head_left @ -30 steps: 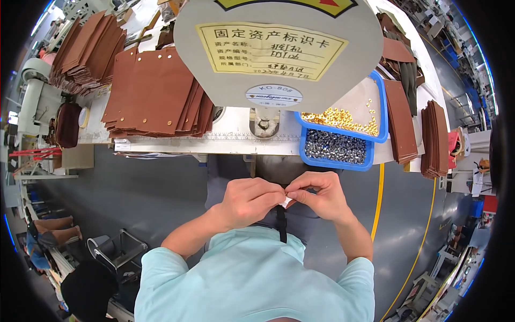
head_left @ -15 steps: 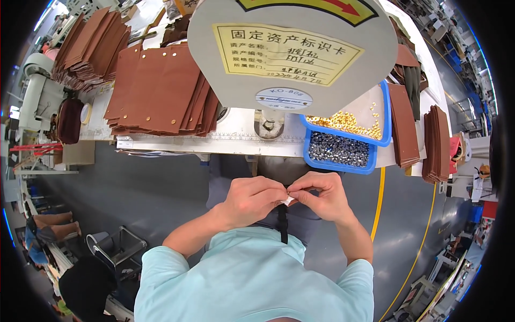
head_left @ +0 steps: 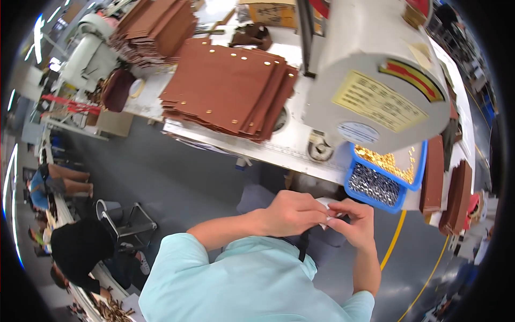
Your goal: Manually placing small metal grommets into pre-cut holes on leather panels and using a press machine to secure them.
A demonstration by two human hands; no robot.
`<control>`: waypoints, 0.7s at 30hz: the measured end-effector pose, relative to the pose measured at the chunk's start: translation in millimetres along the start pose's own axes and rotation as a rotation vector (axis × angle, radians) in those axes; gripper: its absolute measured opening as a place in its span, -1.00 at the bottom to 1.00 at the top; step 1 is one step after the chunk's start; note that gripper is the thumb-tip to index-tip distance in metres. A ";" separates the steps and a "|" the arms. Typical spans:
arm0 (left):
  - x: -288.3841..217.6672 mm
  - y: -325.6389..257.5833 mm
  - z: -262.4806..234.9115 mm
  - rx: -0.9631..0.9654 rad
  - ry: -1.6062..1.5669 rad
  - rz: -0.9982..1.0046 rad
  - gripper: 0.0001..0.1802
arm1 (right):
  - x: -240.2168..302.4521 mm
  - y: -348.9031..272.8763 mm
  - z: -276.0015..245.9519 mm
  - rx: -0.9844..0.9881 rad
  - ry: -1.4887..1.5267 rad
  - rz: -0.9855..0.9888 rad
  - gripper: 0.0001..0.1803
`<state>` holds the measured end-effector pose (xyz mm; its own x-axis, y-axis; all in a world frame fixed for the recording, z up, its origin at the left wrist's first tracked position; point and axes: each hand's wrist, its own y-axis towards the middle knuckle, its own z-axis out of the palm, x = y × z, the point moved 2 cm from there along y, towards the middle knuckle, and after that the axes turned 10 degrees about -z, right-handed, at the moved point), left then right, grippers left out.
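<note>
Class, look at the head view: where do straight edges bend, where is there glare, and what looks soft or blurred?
Head view: the table edge bows toward the rim, fisheye distortion; black corners ring the picture; bright glare washes out the far tabletop near the white machine; the left hand and right hand, pinching a small white piece, look slightly soft; people at lower left are dim and smeared.

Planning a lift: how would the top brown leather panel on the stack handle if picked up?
The brown leather panel lies flat and thin, so it probably flexes somewhat. Its small metal studs add little weight; likely light.
</note>
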<state>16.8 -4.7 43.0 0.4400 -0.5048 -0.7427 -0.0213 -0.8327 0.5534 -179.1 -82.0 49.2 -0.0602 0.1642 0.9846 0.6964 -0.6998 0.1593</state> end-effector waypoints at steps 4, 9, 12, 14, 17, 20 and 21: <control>0.8 -6.5 1.3 -0.005 0.057 -0.025 -0.87 | -9.5 -4.9 3.3 0.065 0.048 0.124 -0.77; 1.5 -11.0 -1.4 -0.009 0.044 -0.058 -0.85 | -0.9 -1.0 8.4 0.102 -0.228 -0.007 -0.82; 2.0 -11.1 -4.8 0.023 0.005 -0.111 -0.82 | 5.2 -0.1 10.1 0.115 -0.247 -0.101 -0.69; 1.5 -11.0 -6.8 0.038 -0.008 -0.145 -0.81 | 6.8 1.5 12.5 0.107 -0.260 -0.189 -0.57; -0.3 -11.6 -7.6 0.109 -0.115 -0.221 -0.80 | -3.7 -3.4 15.4 0.060 -0.332 -0.207 -0.57; -5.0 -11.6 -10.8 0.125 -0.140 -0.253 -0.81 | -5.6 -0.4 18.2 0.049 -0.357 -0.248 -0.61; -6.5 -12.1 -12.5 0.144 -0.120 -0.276 -0.82 | -6.8 0.5 18.7 0.051 -0.356 -0.252 -0.61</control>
<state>25.5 11.6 45.8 0.3378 -0.2715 -0.9012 -0.0460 -0.9611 0.2723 -165.0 -70.5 41.2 0.0118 0.5611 0.8277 0.7265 -0.5735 0.3784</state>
